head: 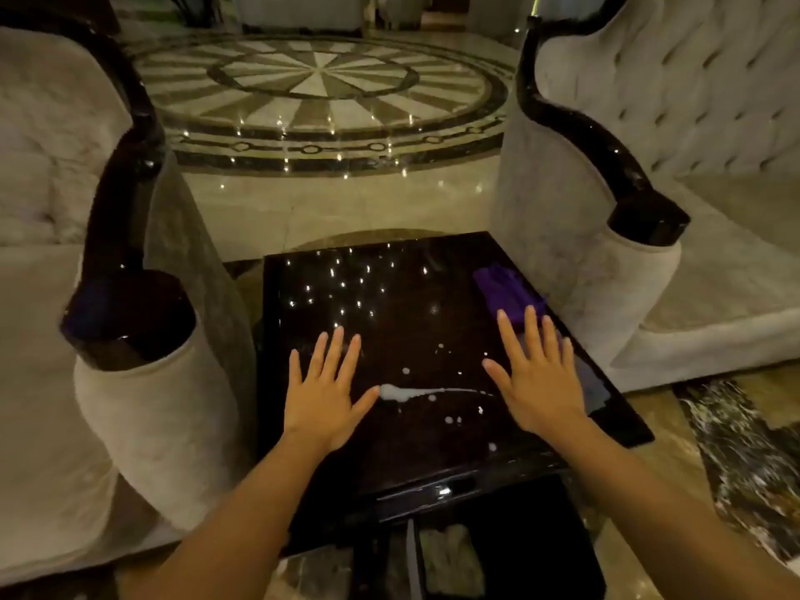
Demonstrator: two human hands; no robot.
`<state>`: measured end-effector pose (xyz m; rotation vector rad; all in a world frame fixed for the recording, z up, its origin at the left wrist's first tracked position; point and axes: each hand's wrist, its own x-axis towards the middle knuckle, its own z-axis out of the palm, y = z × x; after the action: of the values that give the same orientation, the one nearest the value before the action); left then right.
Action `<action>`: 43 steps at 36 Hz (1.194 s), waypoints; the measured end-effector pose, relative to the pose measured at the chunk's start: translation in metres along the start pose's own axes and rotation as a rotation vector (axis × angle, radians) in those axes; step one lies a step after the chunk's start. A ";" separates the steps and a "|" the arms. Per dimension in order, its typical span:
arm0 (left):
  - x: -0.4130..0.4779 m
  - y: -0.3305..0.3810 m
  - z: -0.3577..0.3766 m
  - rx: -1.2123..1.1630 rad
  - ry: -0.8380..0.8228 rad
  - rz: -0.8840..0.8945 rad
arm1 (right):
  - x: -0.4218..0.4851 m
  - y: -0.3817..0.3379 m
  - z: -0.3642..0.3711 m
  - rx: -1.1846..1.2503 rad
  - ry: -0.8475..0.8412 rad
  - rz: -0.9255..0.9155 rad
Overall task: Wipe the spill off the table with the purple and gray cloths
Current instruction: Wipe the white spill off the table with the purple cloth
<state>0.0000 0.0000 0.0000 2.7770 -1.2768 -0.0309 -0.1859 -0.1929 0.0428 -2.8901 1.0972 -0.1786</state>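
Observation:
A glossy black square table (415, 288) stands in front of me. A white spill (398, 392) streaks across its near middle, with small white drops scattered around it. A purple cloth (504, 288) lies crumpled at the table's far right edge. Something grey (526, 337) shows just behind my right fingers; it may be the gray cloth, but most of it is hidden. My left hand (324, 391) lies flat with fingers spread, left of the spill, its thumb tip by the streak's end. My right hand (539, 376) lies flat and spread right of the spill, fingertips near the purple cloth.
Two pale upholstered armchairs with dark glossy arm caps flank the table, one at the left (130, 313) and one at the right (645, 218). Polished marble floor (320, 80) with a round inlay stretches beyond. A lower dark shelf (476, 556) shows under the table's near edge.

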 end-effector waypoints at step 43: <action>0.033 -0.023 0.084 -0.054 -0.278 -0.096 | 0.223 0.092 0.112 0.267 -0.190 0.105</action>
<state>0.0340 -0.0158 -0.0852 2.8594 -1.1722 -0.4663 -0.0667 -0.4094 -0.0559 -2.5486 1.0947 -0.0405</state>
